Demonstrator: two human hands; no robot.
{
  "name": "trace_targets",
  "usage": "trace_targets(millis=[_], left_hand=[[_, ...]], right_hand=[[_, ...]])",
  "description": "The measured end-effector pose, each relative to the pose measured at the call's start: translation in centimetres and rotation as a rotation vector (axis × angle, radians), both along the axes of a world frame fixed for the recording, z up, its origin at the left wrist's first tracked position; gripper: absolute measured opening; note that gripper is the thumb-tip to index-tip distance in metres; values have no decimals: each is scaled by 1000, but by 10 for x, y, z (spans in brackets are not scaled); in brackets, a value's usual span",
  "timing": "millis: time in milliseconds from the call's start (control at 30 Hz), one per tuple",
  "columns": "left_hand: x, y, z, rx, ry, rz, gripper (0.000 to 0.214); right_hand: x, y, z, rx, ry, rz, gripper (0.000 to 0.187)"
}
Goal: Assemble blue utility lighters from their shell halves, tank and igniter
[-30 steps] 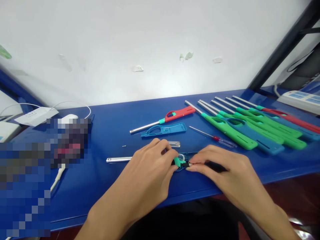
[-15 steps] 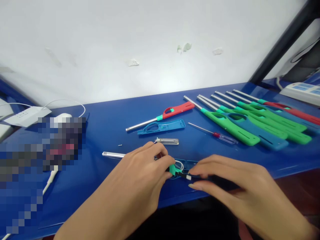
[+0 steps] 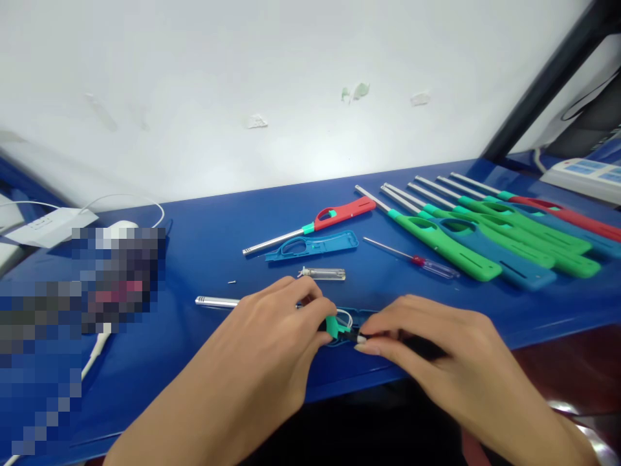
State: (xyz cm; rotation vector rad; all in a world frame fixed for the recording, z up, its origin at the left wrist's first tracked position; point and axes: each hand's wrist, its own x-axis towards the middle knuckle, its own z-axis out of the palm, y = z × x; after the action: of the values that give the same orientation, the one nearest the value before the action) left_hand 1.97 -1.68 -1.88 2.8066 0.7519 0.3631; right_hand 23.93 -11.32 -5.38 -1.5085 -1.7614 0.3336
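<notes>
My left hand point(image 3: 276, 340) is closed on a small green trigger point(image 3: 332, 326) with a black igniter part point(image 3: 345, 336) sticking out of it. The igniter's white end point(image 3: 361, 338) is pinched between the thumb and fingers of my right hand point(image 3: 431, 333). Underneath lies an open blue lighter half-shell point(image 3: 359, 316), partly covered by both hands, with a white wire point(image 3: 347, 315) looping over it. A silver lighter tube point(image 3: 217, 301) sticks out to the left from beneath my left hand. Just beyond my fingers rests a clear fuel tank point(image 3: 324, 274).
Behind the tank lie a loose blue half-shell point(image 3: 339, 243) and a red lighter point(image 3: 344, 213). A screwdriver point(image 3: 418, 261) is at right, before a row of several lighters point(image 3: 451, 252). A tiny screw point(image 3: 231, 282) lies left. White cables point(image 3: 99, 343) and a pixelated patch fill the left side.
My right hand has moved slightly left, and its thumb and fingers have closed on the igniter's white end. My left hand keeps its hold on the trigger.
</notes>
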Motion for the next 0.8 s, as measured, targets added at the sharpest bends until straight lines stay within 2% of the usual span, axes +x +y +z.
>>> trace_targets(millis=[367,600,800], left_hand=[[-2,-2,-1,51,45,14,29],[2,0,2,10,47,-15,20],[2,1,1,-29,73,-58,25]], right_hand=[[2,1,2,-135,-6,34,9],[3,2,3,-121,-1,21,5],[2,4,3,-102,-5,25,6]])
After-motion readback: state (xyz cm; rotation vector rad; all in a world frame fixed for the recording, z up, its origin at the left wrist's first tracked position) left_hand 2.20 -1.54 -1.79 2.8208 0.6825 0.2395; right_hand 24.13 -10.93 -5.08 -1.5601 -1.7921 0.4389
